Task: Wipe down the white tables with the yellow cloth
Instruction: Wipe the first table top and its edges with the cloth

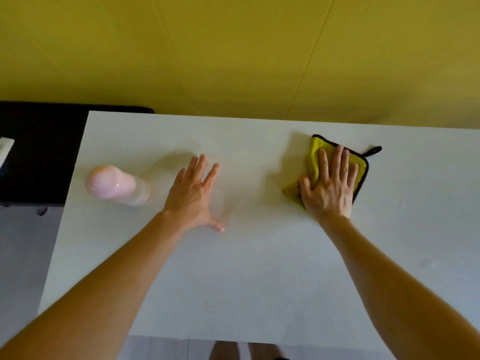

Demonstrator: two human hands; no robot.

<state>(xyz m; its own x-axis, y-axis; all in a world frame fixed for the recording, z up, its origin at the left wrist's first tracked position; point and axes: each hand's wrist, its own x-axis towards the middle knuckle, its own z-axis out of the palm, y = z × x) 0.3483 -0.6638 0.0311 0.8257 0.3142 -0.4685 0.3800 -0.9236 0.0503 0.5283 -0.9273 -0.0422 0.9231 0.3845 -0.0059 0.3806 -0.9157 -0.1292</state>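
Yellow cloth (315,162) is half hidden under your right hand (328,185), which presses flat on it with straight fingers, toward the far right of the white table (259,281). It looks fluffy and crumpled, with black edging and a loop. Your left hand (193,196), fingers spread, holds nothing near a blurred pink object (114,185).

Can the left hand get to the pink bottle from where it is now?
Probably yes: the left hand rests open on the white table beside the pink bottle, with only bare tabletop between them.
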